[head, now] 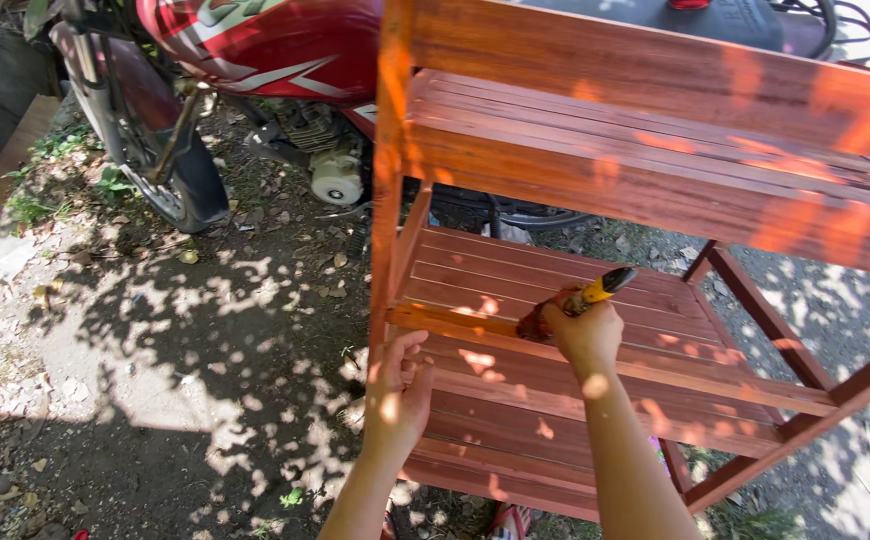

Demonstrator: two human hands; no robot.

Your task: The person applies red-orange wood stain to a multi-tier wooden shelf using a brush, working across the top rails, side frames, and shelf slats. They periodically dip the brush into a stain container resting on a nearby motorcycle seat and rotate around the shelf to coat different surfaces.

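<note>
1. My right hand [585, 335] is closed in a fist around a paintbrush [575, 303], fingers wrapped tight on the handle. The handle is smooth and yellow with a dark tip that sticks out up and to the right of my knuckles; the bristle end pokes out to the left of my fist, dark and wet-looking, touching a slat.
2. My left hand [397, 395] holds nothing loose. Its fingers are half curled and rest against the front corner post [387, 200] of the wooden shelf rack [655, 170], just below and to the left of my brush hand.
3. The rack is slatted timber, square-edged posts and long flat boards with narrow gaps between them. It is coated reddish brown, with a slight sheen and the grain showing through.
4. The middle shelf [515, 270], where my bristles touch, lies right under my right fist; the lower shelf [555, 420] runs beneath both wrists; the top shelf sits above and beyond my hands.
5. Dappled sunlight makes bright orange patches across the boards.
6. Beyond the rack, up and left of my grip, stands a red motorcycle [265, 45] with glossy bodywork, a dull metal engine and a black rubber tyre.
7. Left of my left hand the ground [155, 330] is rough dirt with dry leaves, pebbles and tufts of weed.
</note>
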